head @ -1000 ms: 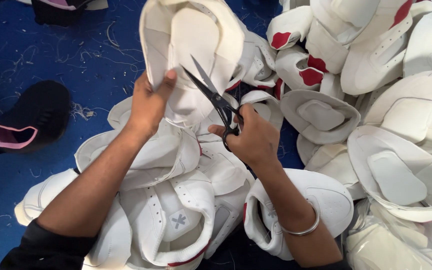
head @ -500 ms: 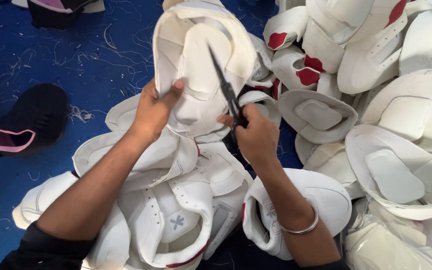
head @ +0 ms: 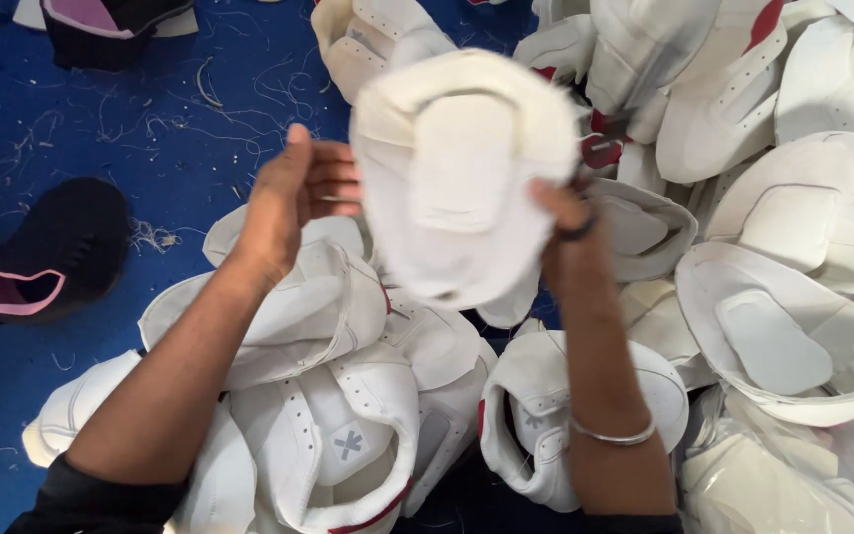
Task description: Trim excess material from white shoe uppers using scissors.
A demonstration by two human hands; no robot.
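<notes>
Gripping the white stitched shoe upper (head: 457, 178) by its right edge, the right hand (head: 570, 232) holds it above a heap of white uppers (head: 348, 396). The left hand (head: 294, 203) hovers just beside it, fingers spread wide and loose.

- No signs or screens are seen.
- One package is made out: a clear plastic bag (head: 783, 475), crinkled and glossy, which is found at the lower right, just right of the braceleted forearm (head: 610, 396), with pale white pieces seen through it.
- A small grey cross-shaped mark (head: 348, 444) is carried on a white shoe upper (head: 338, 445), left of that forearm.
</notes>
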